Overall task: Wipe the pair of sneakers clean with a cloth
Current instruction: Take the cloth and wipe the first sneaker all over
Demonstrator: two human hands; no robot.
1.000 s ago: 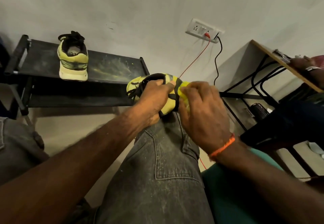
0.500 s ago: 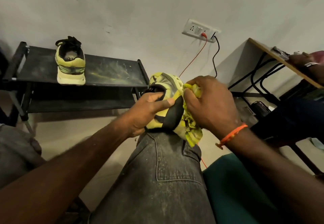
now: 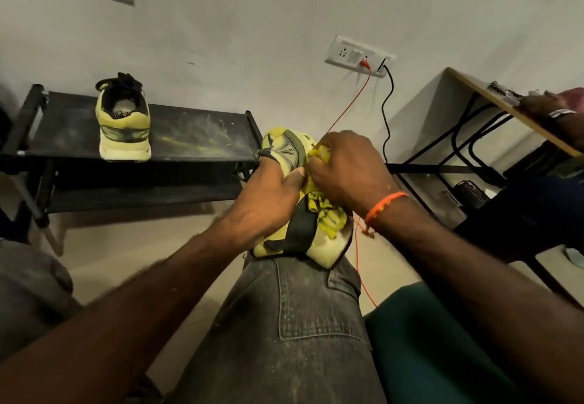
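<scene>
a: propped on the grey-jeaned knee (image 3: 294,318), a yellow-green mesh sneaker with black straps (image 3: 300,230), sole end toward the wall; clamped by the left hand (image 3: 268,201), fingers curled tight round its near side.

b: and just beside that sneaker, touching its upper: a crumpled yellow rag cloth (image 3: 325,217), bunched under the right hand (image 3: 347,173); fingers closed on the wad, pressing it in.

a: well apart from the sneaker, off to its left on the dusty black metal shoe rack (image 3: 196,138): the matching yellow-green second sneaker (image 3: 124,125), upright, heel facing here.

b: probably mid-wipe on the first; impossible to tell whether the second is done already; yellow dust on rack and jeans; likely plenty left.
</scene>
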